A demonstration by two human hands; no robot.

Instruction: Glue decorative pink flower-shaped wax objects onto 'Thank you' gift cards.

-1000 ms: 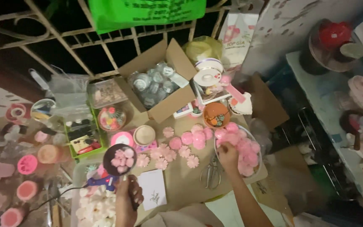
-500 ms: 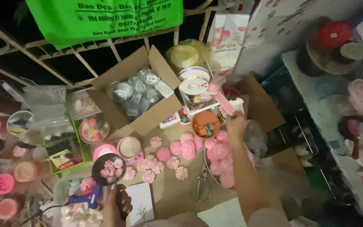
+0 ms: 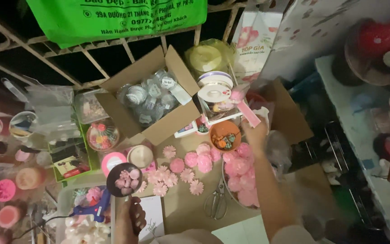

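Note:
My left hand [image 3: 129,219] holds up a small dark round dish [image 3: 123,179] with several pink flower pieces in it, low at the left. My right hand [image 3: 254,131] reaches far forward and grips a pink strip-shaped item [image 3: 245,108] by a white tray of supplies [image 3: 217,115]. Just left of that hand stands an orange bowl [image 3: 224,134] of small bits. Pink flower shapes [image 3: 177,174] lie spread on the brown table, and more fill a round tray [image 3: 242,180] under my right forearm.
An open cardboard box [image 3: 147,97] of wrapped round items stands at the back. Scissors [image 3: 216,202] lie near the front edge. A blue glue gun [image 3: 93,208], pink tape rolls [image 3: 113,160], moulds and plastic containers crowd the left. A white ribbon spool [image 3: 214,86] sits behind the tray.
My right hand moved from the tray of pink flowers forward to the back right and took hold of the pink strip. The left hand kept holding the dish.

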